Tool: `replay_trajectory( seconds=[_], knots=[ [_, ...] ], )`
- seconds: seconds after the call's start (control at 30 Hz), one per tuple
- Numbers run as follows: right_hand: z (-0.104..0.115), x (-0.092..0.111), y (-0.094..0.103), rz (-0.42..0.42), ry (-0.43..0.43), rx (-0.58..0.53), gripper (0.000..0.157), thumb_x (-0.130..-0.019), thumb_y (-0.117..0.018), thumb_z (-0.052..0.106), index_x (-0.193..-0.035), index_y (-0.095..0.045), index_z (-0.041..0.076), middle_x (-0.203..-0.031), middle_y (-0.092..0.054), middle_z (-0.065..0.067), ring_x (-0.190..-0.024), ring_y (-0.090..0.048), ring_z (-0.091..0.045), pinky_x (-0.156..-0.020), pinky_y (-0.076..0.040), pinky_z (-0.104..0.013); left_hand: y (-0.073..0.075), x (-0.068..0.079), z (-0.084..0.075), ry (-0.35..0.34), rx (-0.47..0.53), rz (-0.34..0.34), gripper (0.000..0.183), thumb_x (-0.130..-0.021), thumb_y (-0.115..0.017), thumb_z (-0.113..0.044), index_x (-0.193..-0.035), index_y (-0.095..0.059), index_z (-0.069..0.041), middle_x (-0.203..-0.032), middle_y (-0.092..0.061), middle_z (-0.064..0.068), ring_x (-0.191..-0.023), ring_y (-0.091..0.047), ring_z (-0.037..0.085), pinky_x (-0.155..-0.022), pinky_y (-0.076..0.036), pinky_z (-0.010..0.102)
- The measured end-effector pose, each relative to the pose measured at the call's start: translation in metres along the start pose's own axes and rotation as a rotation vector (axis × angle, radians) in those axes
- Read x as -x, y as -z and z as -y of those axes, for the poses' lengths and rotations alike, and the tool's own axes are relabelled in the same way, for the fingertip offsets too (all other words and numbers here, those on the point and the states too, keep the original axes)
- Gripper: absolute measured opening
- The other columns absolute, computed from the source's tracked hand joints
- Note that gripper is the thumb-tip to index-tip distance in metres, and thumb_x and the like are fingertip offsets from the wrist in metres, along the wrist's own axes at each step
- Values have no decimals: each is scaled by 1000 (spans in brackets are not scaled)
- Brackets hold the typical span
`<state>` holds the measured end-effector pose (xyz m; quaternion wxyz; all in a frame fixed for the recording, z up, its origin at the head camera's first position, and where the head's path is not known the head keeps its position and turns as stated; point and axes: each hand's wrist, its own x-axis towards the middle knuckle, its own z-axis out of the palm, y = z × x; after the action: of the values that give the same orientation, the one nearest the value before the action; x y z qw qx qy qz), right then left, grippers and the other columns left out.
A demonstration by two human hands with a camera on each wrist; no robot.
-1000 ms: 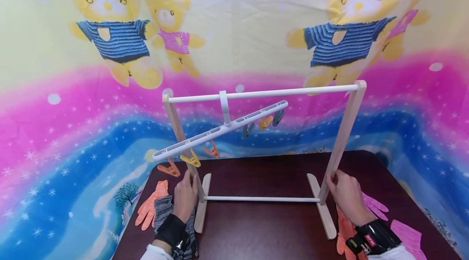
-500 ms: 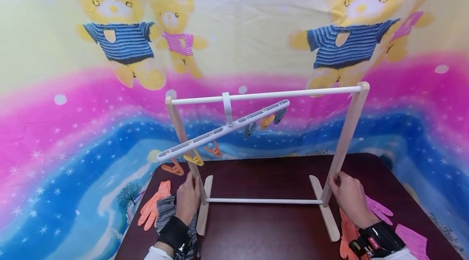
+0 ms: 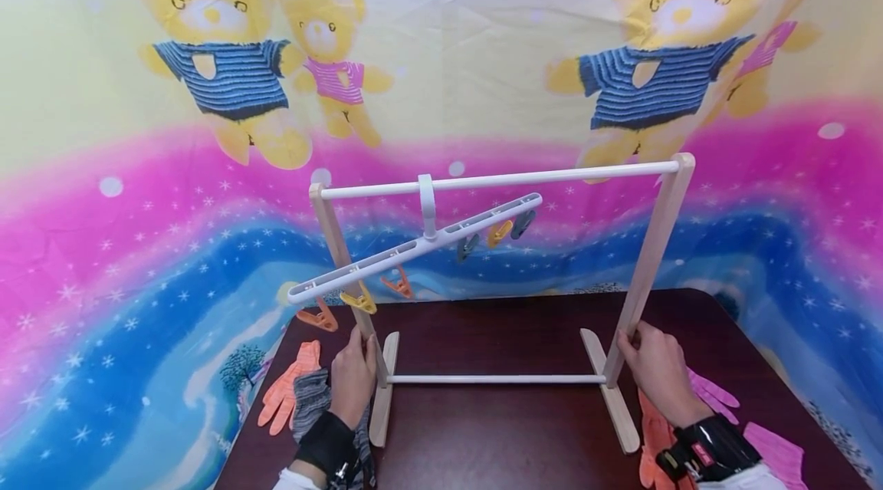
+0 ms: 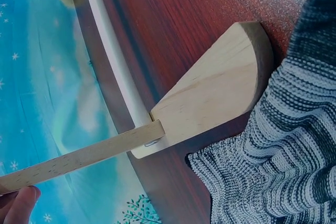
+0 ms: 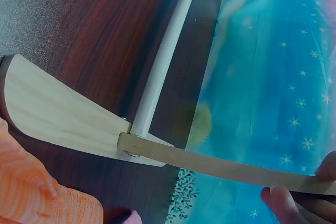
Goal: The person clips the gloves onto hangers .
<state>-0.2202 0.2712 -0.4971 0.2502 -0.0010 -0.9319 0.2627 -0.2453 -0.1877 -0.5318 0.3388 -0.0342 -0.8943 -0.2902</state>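
A wooden drying rack (image 3: 648, 260) with white crossbars stands on the dark table. My left hand (image 3: 353, 371) grips its left post low down; my right hand (image 3: 654, 367) pinches the right post at about the same height. In the left wrist view a fingertip (image 4: 23, 203) lies against the post, and in the right wrist view fingers (image 5: 283, 203) close round the other post. From the top bar hangs a pale grey clip hanger (image 3: 414, 246), slanting down toward the left, with several orange, yellow and grey clothespins (image 3: 359, 298) along it.
Left of the rack lie an orange glove (image 3: 284, 390) and a grey striped knit piece (image 4: 283, 156), partly under the left wrist. On the right are another orange glove (image 5: 47, 187), a pink glove (image 3: 713, 392) and a pink knit piece (image 3: 776, 448). A bear-print cloth (image 3: 441, 91) hangs behind the table.
The hanger swings slightly on the top bar, its left end shifting a little left since half a second ago. Both hands keep their hold on the posts. The head view has shifted slightly.
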Motion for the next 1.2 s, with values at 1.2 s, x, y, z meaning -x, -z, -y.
replay_trajectory(
  seconds=[1.2],
  knots=[
    [-2,-2,-1,8,2,-29,23,-92,-55,16,-86,-62,-5,-68,-65,-15,-53,-61,-19,-36,-37,-28,3,8,-2,10,0,-20,18,-94,-53,-20,-106,-56,-7,-67,-60,3,-56,-61,15,-44,-45,30]
  ],
)
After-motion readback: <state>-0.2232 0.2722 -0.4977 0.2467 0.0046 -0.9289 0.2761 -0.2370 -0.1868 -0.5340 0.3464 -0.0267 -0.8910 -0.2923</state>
